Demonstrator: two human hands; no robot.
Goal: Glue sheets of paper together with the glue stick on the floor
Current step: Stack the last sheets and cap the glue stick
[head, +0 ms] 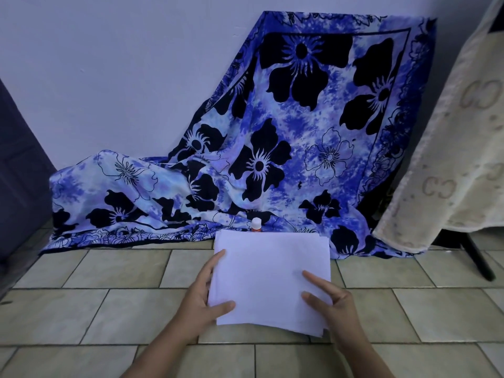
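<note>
- Head view: I see a stack of white paper sheets (272,279) lying on the tiled floor (109,309), right between the two hands.
- The left hand (200,298) is at the stack's left edge. Its fingers run straight along that edge and its thumb lies across the top near the near-left corner. I cannot tell whether any finger is under the paper.
- The right hand (331,305) is at the right edge. Its forefinger and thumb lie stretched out flat on the top sheet, a little apart from each other. The rest of its fingers are hidden from me.
- The hands are well apart, one on each side, and neither is closed round anything that I can make out.
- One glue stick (256,224), white cap over an orange body, stands upright just behind the far edge of the stack, beyond both hands and touched by neither.
- Count: one stack, one glue stick, two hands. A few sheet edges fan out at the near-right corner, but I cannot count the sheets.
- Behind the glue stick, one blue flowered cloth (272,132) hangs down the wall (109,64) and spills onto the floor.
- A cream towel (450,159) hangs at the right edge.
</note>
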